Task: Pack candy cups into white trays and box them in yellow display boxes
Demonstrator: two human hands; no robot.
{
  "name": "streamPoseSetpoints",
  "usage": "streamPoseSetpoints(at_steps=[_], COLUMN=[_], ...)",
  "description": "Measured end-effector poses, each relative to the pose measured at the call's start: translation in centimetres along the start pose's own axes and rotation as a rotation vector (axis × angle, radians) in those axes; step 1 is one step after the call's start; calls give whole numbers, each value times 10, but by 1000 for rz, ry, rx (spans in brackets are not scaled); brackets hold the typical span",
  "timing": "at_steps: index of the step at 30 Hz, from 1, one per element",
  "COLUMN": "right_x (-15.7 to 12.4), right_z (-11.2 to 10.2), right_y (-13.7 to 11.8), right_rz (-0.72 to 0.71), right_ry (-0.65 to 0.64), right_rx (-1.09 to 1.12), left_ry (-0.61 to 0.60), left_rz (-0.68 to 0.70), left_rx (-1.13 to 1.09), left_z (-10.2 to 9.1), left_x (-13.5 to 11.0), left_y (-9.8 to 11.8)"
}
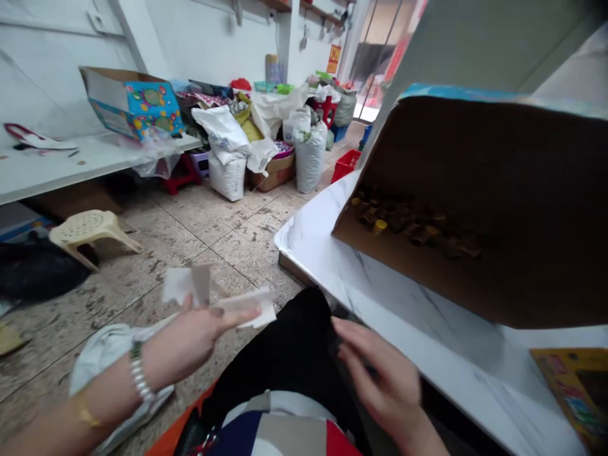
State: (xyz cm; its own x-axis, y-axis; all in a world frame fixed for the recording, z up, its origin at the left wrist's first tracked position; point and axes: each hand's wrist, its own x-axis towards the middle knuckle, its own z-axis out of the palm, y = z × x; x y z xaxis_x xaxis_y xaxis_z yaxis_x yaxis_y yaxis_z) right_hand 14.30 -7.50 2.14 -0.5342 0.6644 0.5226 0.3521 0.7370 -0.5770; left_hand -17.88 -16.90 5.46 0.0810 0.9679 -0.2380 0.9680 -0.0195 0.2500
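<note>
My left hand is stretched out over my lap and the floor, with thin white paper in its fingers. Another piece of the white paper stands up behind the fingers, slightly blurred. My right hand hangs beside my right knee, near the table edge. Its fingers are loosely bent and a little apart, and I see nothing between them. To the right, a cardboard box lies on its side, opening towards me. Small brown, tube-like pieces, a few with yellow, lie inside it.
The box rests on a white marbled table; a yellow printed box is at its near right. A whitish bag lies by my left side. Beyond are a cream plastic stool, full sacks and a white bench.
</note>
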Motion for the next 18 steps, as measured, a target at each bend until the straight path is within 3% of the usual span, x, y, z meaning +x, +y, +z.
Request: streamPoseSetpoints(at_steps=[1, 3, 5, 7, 11, 13, 15, 18], right_x=[5, 14, 19, 20, 12, 5, -3, -20], right_z=[15, 39, 50, 45, 9, -6, -9, 7], right_y=[-5, -9, -7, -6, -14, -18, -17, -8], right_rz=[-96, -209, -235, -220, -137, -121, -35, 263], right_ry=[-102, -278, -383, -395, -349, -396, -480, -575], right_rx=[23, 56, 94, 135, 147, 132, 133, 134], left_ry=[-80, -110, -25, 68, 126, 103, 71, -102], left_rz=[30, 103, 150, 176, 308, 397, 451, 466], left_rx=[22, 87, 145, 162, 72, 33, 26, 20], left_z=[12, 28, 31, 25, 14, 17, 27, 44], left_x=[5, 11, 9, 1, -15, -14, -6, 16], left_y=[9, 26, 39, 48, 62, 69, 74, 79])
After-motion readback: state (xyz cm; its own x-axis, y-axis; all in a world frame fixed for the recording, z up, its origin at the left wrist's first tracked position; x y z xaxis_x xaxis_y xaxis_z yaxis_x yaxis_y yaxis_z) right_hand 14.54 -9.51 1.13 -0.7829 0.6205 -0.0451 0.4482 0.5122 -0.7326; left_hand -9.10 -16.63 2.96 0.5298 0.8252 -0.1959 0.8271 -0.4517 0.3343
